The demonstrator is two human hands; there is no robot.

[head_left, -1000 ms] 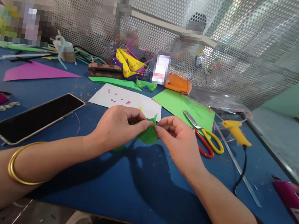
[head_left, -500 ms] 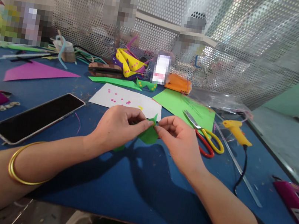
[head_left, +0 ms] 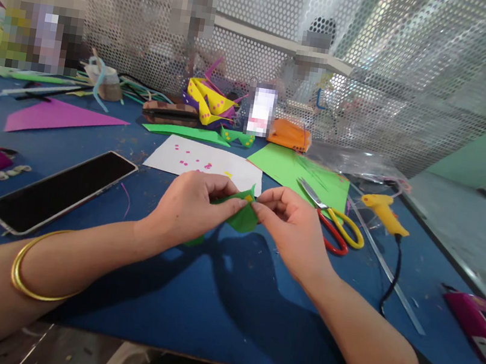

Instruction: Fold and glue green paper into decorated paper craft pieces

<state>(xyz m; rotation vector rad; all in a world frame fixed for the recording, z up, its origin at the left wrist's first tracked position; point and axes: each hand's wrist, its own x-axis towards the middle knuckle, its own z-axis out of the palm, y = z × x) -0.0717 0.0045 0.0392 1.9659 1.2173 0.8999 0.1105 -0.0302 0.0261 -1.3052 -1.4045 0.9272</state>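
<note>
Between both hands, above the front of the table, is a green paper piece (head_left: pixel 242 221), folded to a point at its top, with a small yellow patch near the upper edge. My left hand (head_left: pixel 196 202) pinches it from the left, thumb on the near face. From the right, my right hand (head_left: pixel 290 216) has thumb and forefinger closed at the upper edge by the yellow patch. A bit of green shows below my left wrist; the hand hides how it joins. Just beyond lies a white sheet (head_left: pixel 173 159) with scattered pink dots and a yellow bit.
Scissors (head_left: pixel 326 205) with red and yellow handles lie right of my right hand, on a green sheet's (head_left: pixel 282 162) edge. A yellow glue gun (head_left: pixel 382 212) is farther right. On the left are a phone (head_left: pixel 61 191) and purple sheet (head_left: pixel 60 118). Perforated mesh (head_left: pixel 253 56) stands behind.
The green paper piece has turned slightly between my fingers, so its yellow patch shows more clearly. Both hands stay nearly in place, and the rest of the table looks the same.
</note>
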